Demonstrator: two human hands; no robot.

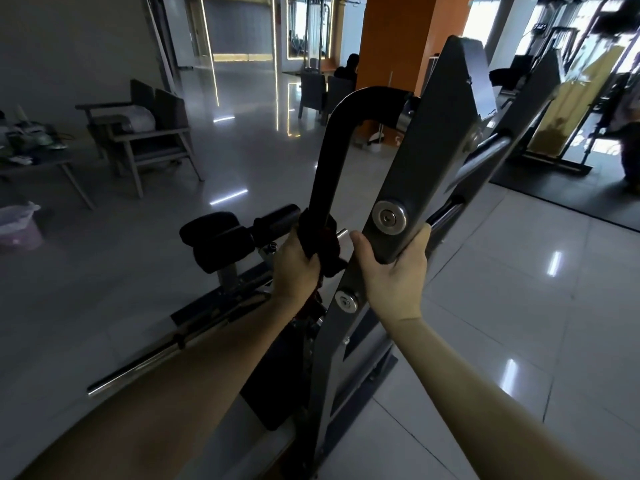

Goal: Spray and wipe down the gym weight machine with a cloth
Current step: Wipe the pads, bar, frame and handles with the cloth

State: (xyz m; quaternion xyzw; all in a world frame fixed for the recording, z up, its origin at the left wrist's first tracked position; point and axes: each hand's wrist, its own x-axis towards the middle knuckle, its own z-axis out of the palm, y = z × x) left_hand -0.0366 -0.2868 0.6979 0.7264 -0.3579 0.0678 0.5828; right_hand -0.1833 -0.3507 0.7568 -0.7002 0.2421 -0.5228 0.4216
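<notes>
The grey weight machine's flat steel arm (426, 157) rises through the middle of the view, with round silver bolts on it. A curved black padded handle (332, 147) bends out from its top left. My left hand (296, 268) is wrapped around the lower part of that handle with a dark cloth (320, 242) pressed between palm and bar. My right hand (394, 275) grips the lower end of the steel arm just below a bolt. No spray bottle is in view.
Black roller pads (218, 242) and a chrome bar (166, 355) lie low on the left. A wooden armchair (145, 133), a cluttered side table (31, 147) and a lined bin (19, 226) stand at the left. An orange pillar (394, 39) and other machines are behind.
</notes>
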